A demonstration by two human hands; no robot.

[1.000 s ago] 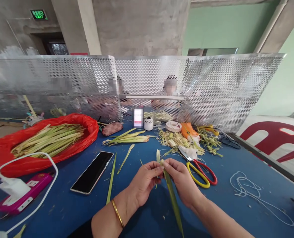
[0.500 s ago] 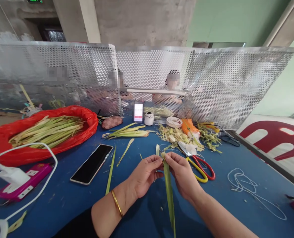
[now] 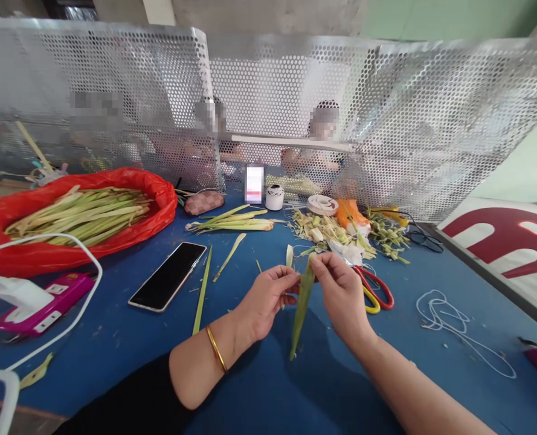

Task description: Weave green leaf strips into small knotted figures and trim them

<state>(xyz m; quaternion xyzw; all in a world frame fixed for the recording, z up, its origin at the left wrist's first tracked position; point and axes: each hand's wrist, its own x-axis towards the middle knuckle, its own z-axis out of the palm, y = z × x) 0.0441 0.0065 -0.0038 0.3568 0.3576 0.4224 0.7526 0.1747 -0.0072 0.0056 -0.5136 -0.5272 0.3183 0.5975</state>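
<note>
My left hand (image 3: pixel 266 299) and my right hand (image 3: pixel 340 293) both pinch the upper part of one long green leaf strip (image 3: pixel 301 314) above the blue table (image 3: pixel 259 386). The strip hangs down between them, its pointed tip near the tabletop. A gold bangle sits on my left wrist. Red-and-yellow scissors (image 3: pixel 373 290) lie just right of my right hand. A black phone (image 3: pixel 168 284) rests on the table left of my left hand.
A red plastic bag of leaf strips (image 3: pixel 75 217) lies at the left. A pink power strip with a white charger (image 3: pixel 37 299) is near the left edge. Leaf scraps (image 3: pixel 327 232), loose white string (image 3: pixel 449 326) and a perforated metal screen (image 3: pixel 268 115) with people behind it are beyond.
The camera has tilted down. My hands have lifted the leaf strip, so its tip now hangs shorter and angles to the left.
</note>
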